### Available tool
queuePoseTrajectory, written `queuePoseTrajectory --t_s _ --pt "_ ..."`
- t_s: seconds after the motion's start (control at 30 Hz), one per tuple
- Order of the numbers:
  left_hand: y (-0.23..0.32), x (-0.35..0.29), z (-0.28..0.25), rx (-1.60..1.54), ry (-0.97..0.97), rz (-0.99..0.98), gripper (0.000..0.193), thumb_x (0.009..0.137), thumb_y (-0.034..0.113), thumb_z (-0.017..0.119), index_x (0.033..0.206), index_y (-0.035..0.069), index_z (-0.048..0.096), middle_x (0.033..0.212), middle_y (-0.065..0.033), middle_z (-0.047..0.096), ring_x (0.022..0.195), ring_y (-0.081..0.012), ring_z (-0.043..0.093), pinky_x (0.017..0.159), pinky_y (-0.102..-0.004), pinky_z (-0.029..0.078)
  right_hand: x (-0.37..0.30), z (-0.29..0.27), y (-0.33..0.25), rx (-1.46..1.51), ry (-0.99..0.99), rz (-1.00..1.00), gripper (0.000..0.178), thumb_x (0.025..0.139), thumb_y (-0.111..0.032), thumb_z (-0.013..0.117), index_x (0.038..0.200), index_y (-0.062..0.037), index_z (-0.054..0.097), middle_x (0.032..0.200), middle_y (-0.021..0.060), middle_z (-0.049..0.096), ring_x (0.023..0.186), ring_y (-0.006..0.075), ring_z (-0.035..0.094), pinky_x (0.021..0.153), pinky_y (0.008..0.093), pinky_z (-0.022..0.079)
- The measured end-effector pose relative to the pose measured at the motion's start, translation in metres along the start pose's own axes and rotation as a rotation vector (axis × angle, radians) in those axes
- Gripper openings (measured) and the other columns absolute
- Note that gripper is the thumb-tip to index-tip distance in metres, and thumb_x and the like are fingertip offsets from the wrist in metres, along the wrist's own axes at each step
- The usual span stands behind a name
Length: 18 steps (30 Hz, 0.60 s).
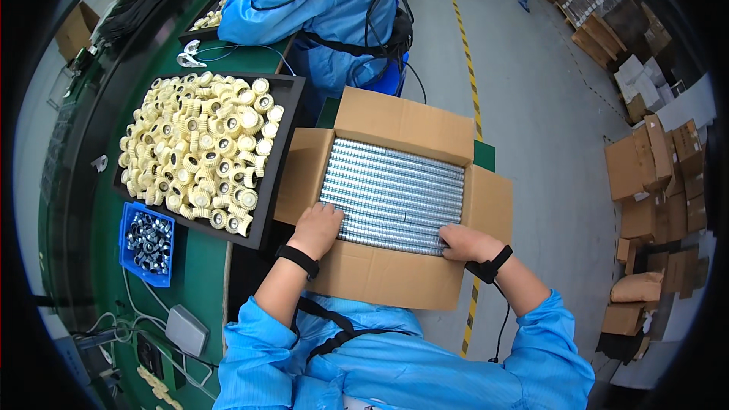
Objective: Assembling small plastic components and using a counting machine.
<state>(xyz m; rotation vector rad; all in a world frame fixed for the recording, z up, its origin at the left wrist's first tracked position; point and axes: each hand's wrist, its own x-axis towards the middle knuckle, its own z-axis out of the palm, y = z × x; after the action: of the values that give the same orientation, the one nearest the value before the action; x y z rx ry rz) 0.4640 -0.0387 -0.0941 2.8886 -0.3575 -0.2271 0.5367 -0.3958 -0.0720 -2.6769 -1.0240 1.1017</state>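
Head view: an open cardboard box (402, 123) sits in front of the person with its flaps folded outward, and the silver rods (391, 182) inside it lie side by side, running left to right. The left hand (317, 229) reaches over the rods' left ends and the right hand (469, 244) is at their right ends, near the side of the box closest to the body. Both have fingers bent down at the rods, but the fingertips are hidden — whether either hand truly grasps a rod or merely rests against it, I cannot tell. For good handling, I would keep both ends level, press evenly from the two sides, and take care that neighbouring rods do not roll or cross; fingers should stay clear of any gap between the rods and the cardboard. As for containers, a black tray (289, 106) to the left of the box is heaped with cream ribbed parts (194, 148), some showing dark centres. Just below it on the green table (199, 258), a blue bin (148, 279) holds small, shiny metal pieces (149, 239) — their exact shape is too small to make out.
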Motion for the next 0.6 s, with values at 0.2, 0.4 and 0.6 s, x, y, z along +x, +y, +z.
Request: queuePoseTrajectory --t_s 0.2,0.4,0.6 --pt "-0.008 -0.002 -0.001 -0.063 -0.014 0.023 0.015 0.085 0.016 0.066 0.095 0.006 0.064 0.104 -0.0112 0.061 0.105 -0.0303 0.057 0.092 -0.0414 0.046 -0.007 -0.015 -0.008 0.034 -0.033 -0.017 0.027 0.082 -0.014 0.063 0.104 0.002 0.063 0.103 0.021 0.063 0.102 0.0382 0.061 0.09 0.0436 0.05" --pt "-0.011 -0.003 0.004 -0.053 0.016 0.042 0.012 0.086 0.014 0.064 0.095 0.007 0.064 0.099 -0.0088 0.063 0.106 -0.0295 0.056 0.092 -0.041 0.045 -0.006 0.0 0.005 0.042 -0.011 -0.055 0.024 0.084 -0.014 0.064 0.102 0.001 0.063 0.106 0.0222 0.065 0.102 0.039 0.062 0.088 0.0448 0.051" --pt "-0.009 -0.009 -0.003 -0.098 0.037 0.034 0.009 0.087 0.012 0.062 0.094 0.007 0.063 0.099 -0.0077 0.063 0.105 -0.029 0.055 0.094 -0.0444 0.042 -0.018 -0.026 -0.005 0.199 -0.006 -0.045 0.028 0.088 -0.014 0.064 0.113 0.0 0.062 0.109 0.0206 0.066 0.103 0.0374 0.063 0.09 0.0428 0.051"
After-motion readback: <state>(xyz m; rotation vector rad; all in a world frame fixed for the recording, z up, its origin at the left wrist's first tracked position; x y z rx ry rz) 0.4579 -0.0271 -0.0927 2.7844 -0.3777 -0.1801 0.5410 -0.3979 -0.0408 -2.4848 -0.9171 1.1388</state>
